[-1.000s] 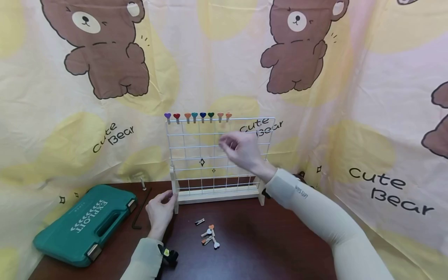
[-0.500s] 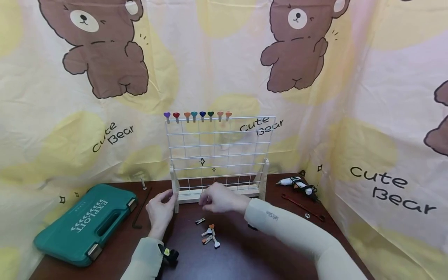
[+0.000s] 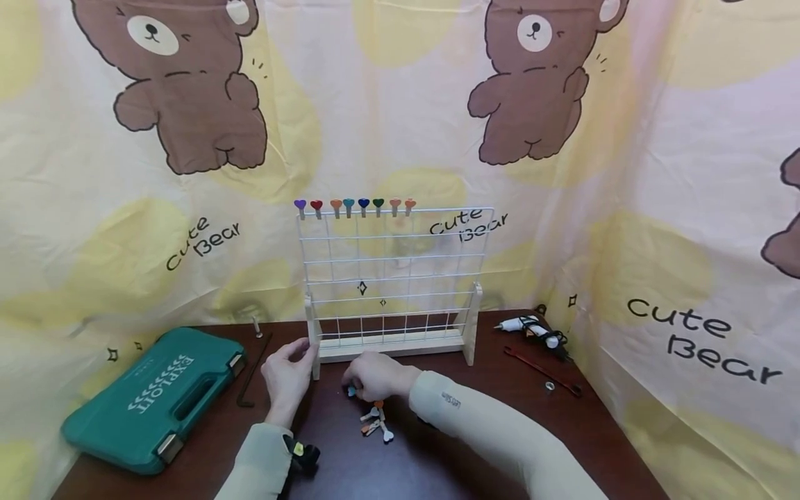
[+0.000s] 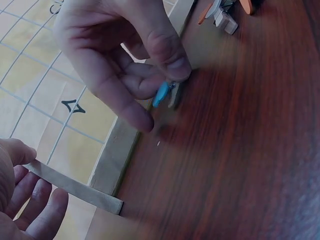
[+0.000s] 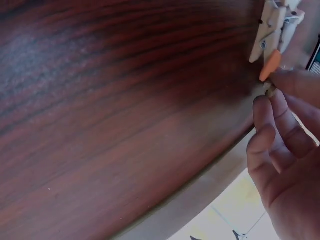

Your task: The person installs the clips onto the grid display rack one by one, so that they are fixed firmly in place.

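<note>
In the head view, my left hand (image 3: 287, 375) holds the left wooden leg (image 3: 314, 340) of a white wire grid rack (image 3: 395, 259); the left wrist view shows thumb and fingers on either side of that leg (image 4: 75, 187). My right hand (image 3: 380, 375), low over the table before the rack, pinches a small clothespin (image 4: 162, 94) with a light blue top between thumb and fingers. Just beside it lies a little pile of heart-topped clothespins (image 3: 377, 425), orange and pale. Several coloured heart clothespins (image 3: 363, 205) are clipped along the left part of the rack's top wire.
A green tool case (image 3: 153, 399) lies at the left, with a black hex key (image 3: 251, 375) beside it. On the right are a glue gun (image 3: 531, 330), a red wrench (image 3: 542, 370) and a small nut (image 3: 549, 386). A bear-print curtain (image 3: 400, 104) hangs behind.
My right hand has come down from in front of the grid to the table and taken hold of the lone clothespin there. The left hand stays on the leg.
</note>
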`<action>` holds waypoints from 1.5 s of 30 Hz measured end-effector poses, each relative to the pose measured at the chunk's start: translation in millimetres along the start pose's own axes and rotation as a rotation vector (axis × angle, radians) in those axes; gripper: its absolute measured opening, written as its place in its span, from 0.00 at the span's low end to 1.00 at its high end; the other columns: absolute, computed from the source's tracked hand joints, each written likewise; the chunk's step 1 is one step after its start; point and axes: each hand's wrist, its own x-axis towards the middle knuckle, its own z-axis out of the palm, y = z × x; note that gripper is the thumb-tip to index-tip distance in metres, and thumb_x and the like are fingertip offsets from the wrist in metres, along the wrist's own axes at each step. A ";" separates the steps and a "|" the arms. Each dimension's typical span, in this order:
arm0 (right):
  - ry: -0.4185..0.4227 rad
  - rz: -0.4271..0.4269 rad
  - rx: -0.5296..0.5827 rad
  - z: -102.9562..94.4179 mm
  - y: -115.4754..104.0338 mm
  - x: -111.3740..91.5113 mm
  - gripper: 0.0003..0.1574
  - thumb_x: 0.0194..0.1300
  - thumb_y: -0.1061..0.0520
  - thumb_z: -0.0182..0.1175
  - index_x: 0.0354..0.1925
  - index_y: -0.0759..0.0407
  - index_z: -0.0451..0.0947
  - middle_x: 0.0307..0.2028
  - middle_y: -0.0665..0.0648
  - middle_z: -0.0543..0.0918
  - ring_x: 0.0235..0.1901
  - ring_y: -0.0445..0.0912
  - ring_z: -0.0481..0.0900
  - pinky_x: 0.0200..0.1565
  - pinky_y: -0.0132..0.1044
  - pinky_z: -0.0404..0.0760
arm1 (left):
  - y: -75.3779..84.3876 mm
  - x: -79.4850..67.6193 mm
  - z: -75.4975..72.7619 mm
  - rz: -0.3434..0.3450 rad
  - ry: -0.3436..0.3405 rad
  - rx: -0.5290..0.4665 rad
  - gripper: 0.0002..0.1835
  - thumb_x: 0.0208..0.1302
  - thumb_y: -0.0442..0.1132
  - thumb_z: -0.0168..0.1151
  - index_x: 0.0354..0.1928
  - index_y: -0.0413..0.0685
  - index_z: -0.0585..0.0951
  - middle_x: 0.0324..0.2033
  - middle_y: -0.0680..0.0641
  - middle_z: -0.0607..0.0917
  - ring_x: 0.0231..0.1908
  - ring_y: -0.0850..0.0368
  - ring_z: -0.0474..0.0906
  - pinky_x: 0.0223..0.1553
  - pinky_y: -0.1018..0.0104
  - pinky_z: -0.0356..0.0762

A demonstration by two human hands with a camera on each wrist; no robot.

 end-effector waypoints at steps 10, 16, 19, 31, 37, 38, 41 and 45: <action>0.076 -0.019 0.151 -38.6 14.7 -23.1 0.12 0.67 0.58 0.73 0.49 0.53 0.92 0.35 0.41 0.88 0.31 0.27 0.78 0.37 0.20 0.75 | 1.4 0.2 0.7 -0.006 -0.002 -0.005 0.11 0.59 0.42 0.82 0.42 0.48 0.94 0.35 0.47 0.94 0.40 0.48 0.90 0.41 0.50 0.81; 0.237 0.017 0.317 -94.5 23.4 -50.3 0.07 0.66 0.56 0.75 0.44 0.53 0.93 0.33 0.41 0.91 0.31 0.27 0.84 0.37 0.26 0.82 | 1.2 0.9 -0.2 -0.002 0.005 0.010 0.10 0.58 0.43 0.82 0.41 0.50 0.95 0.33 0.50 0.94 0.37 0.50 0.90 0.39 0.61 0.78; 0.337 0.062 0.444 -133.9 23.4 -69.0 0.07 0.66 0.59 0.75 0.43 0.56 0.93 0.37 0.47 0.93 0.33 0.35 0.87 0.35 0.31 0.84 | 1.1 1.0 -1.1 -0.003 0.002 0.010 0.10 0.59 0.44 0.82 0.41 0.51 0.95 0.33 0.50 0.94 0.37 0.51 0.90 0.38 0.63 0.77; 0.929 0.041 0.456 -281.8 52.4 -104.9 0.04 0.67 0.70 0.70 0.39 0.68 0.91 0.34 0.65 0.92 0.29 0.40 0.88 0.31 0.29 0.83 | 0.4 1.0 -1.7 -0.015 -0.019 0.000 0.11 0.59 0.44 0.81 0.42 0.50 0.94 0.34 0.48 0.94 0.37 0.49 0.91 0.39 0.52 0.81; 0.948 0.091 0.206 -310.5 63.0 -92.8 0.05 0.69 0.66 0.70 0.37 0.63 0.93 0.31 0.59 0.92 0.27 0.47 0.86 0.29 0.25 0.75 | 0.6 1.8 -2.4 -0.027 -0.021 -0.005 0.12 0.60 0.44 0.81 0.43 0.49 0.94 0.35 0.47 0.94 0.39 0.48 0.90 0.40 0.51 0.81; 0.937 0.101 0.175 -312.8 64.3 -90.4 0.05 0.69 0.65 0.70 0.36 0.62 0.93 0.31 0.58 0.91 0.27 0.48 0.85 0.30 0.25 0.76 | 0.3 1.7 -2.2 -0.030 -0.023 -0.004 0.12 0.60 0.44 0.81 0.43 0.49 0.94 0.35 0.47 0.94 0.39 0.47 0.90 0.40 0.50 0.81; 0.891 0.121 0.128 -315.1 68.8 -84.2 0.06 0.68 0.65 0.71 0.35 0.61 0.93 0.30 0.57 0.90 0.29 0.47 0.85 0.33 0.28 0.79 | -0.5 1.2 -1.6 -0.033 -0.028 -0.002 0.13 0.60 0.44 0.81 0.44 0.48 0.94 0.36 0.46 0.94 0.40 0.47 0.90 0.41 0.49 0.82; 0.859 0.114 0.082 -313.3 73.0 -81.5 0.04 0.67 0.66 0.72 0.36 0.61 0.93 0.31 0.57 0.91 0.30 0.48 0.87 0.34 0.33 0.83 | -1.1 1.1 -1.1 -0.024 -0.025 -0.002 0.12 0.60 0.45 0.81 0.44 0.48 0.94 0.35 0.47 0.94 0.39 0.47 0.90 0.41 0.50 0.82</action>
